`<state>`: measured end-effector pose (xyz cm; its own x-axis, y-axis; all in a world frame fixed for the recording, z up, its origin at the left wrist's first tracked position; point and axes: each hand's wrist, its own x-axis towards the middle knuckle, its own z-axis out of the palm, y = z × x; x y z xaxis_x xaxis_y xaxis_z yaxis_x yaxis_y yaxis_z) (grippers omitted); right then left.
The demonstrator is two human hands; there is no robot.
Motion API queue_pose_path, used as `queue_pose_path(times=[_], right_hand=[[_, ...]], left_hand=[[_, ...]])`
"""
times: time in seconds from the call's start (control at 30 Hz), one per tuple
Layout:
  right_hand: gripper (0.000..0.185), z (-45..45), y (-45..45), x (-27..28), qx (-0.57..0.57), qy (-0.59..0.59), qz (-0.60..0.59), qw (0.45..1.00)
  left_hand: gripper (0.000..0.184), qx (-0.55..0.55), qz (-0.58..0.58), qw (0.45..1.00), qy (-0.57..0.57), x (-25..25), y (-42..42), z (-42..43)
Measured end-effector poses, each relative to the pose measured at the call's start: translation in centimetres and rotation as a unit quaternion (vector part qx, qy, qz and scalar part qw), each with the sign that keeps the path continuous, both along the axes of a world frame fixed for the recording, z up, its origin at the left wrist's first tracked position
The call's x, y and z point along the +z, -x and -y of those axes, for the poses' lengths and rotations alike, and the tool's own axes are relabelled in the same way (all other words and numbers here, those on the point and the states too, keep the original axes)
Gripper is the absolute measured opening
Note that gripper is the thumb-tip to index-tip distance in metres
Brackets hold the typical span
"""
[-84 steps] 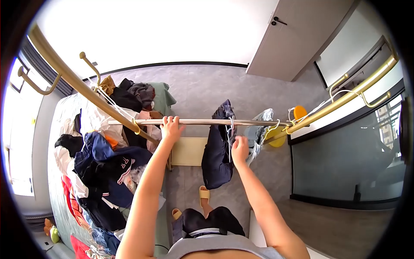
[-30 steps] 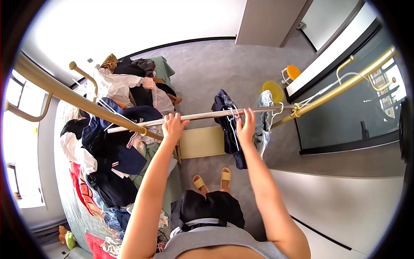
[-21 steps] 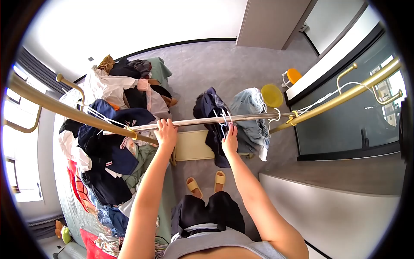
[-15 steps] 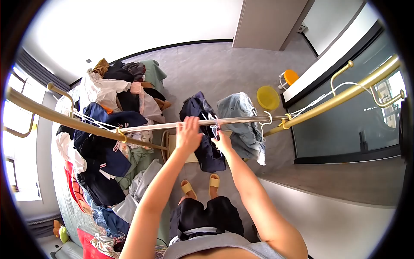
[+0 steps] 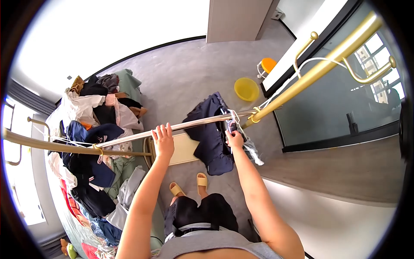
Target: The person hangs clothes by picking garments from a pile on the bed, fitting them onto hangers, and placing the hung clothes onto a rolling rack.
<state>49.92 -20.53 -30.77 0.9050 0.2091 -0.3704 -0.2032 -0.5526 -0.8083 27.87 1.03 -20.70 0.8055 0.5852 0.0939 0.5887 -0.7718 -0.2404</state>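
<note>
A silver rail crosses in front of me, with navy blue trousers hanging from it on a hanger. My right hand is closed around the hanger just under the rail, at the garment's right edge. Light blue jeans hang close behind on the right, mostly hidden by the trousers. My left hand rests on the rail further left, fingers stretched over it, holding no garment.
Gold posts with hooks carry the rail, tied by cords. A heap of clothes covers the bed at left. A yellow basin and an orange stool stand on the floor beyond, near a dark glass door.
My right hand has slid the navy trousers right along the rail, up against the jeans, which are now bunched near the post. My left hand stays on the rail. The view has shifted.
</note>
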Motion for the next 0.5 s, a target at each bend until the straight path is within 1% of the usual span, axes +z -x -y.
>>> queue_pose_path(times=[0.07,0.1,0.13,0.27,0.3,0.33,0.37,0.4,0.43,0.47,0.5], right_hand=[[0.038,1.8,-2.6,-0.8,-0.042,-0.013,-0.037,0.998],[0.037,2.3,-3.5,-0.4,-0.089,-0.012,-0.044,0.995],[0.036,2.5,-4.4,0.0,-0.125,-0.019,-0.078,0.989],[0.034,1.8,-4.9,-0.3,-0.169,-0.049,-0.110,0.978],[0.035,1.4,-4.9,-0.9,-0.177,-0.056,-0.114,0.976],[0.038,1.3,-5.1,-2.9,-0.188,-0.073,-0.086,0.976],[0.040,1.3,-4.9,-3.6,-0.172,-0.073,-0.062,0.980],[0.043,1.1,-4.5,-4.0,-0.149,-0.076,-0.040,0.985],[0.049,1.3,-4.2,-4.6,-0.103,0.007,0.078,0.992],[0.056,0.9,-3.2,-5.1,-0.052,0.084,0.199,0.975],[0.058,-0.2,-0.6,-2.8,-0.048,0.120,0.303,0.944]], left_hand=[[0.072,0.002,-0.013,1.000,0.001,0.0,0.0,0.0],[0.072,0.002,-0.019,1.000,-0.003,-0.1,0.1,0.0],[0.072,0.003,-0.025,1.000,-0.008,-0.3,0.2,-0.2],[0.072,0.010,-0.044,0.999,0.003,0.1,0.3,-0.3],[0.067,0.011,-0.031,0.999,0.010,0.4,0.5,-0.2],[0.062,0.015,-0.017,1.000,0.016,0.8,0.6,-0.2],[0.063,0.025,-0.025,0.999,0.017,0.9,0.5,-0.3],[0.063,0.021,0.012,1.000,0.015,1.1,0.7,-0.1],[0.065,0.024,0.044,0.999,0.019,1.6,0.6,0.1],[0.067,0.022,0.069,0.997,0.033,1.9,0.7,0.3],[0.069,0.020,0.120,0.990,0.075,1.8,0.6,0.3]])
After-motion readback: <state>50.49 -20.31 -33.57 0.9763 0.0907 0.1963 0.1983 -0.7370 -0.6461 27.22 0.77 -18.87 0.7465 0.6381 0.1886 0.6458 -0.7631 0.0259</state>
